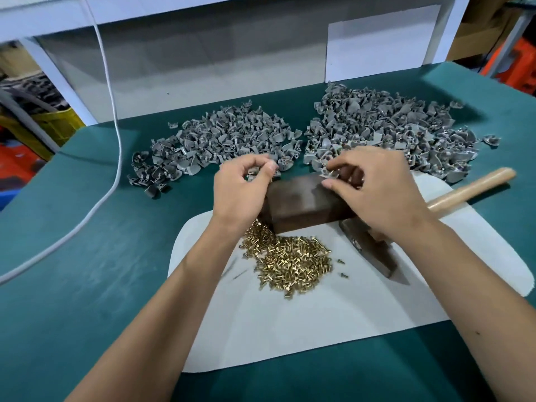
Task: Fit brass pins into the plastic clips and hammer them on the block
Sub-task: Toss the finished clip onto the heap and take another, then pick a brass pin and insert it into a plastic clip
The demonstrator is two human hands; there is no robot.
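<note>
Pinching grey plastic clips over the dark block (301, 201) at mid-frame.
The left hand (240, 192) is gripping one clip (253, 171) between thumb and fingers; the right hand (374, 190) is pinching another clip (329, 172) at the block's far edge; brass pins (290, 262) are lying heaped just below; the hammer (452, 195) is resting at right on the counter (87, 227).

two hands (240, 192) work over one dark block (301, 204). two heaps of grey clips (229, 137) lie behind it, too many to count. one heap of brass pins (290, 262), also uncountable. one hammer (464, 187), one white sheet (290, 329), one white cable (116, 134).
</note>
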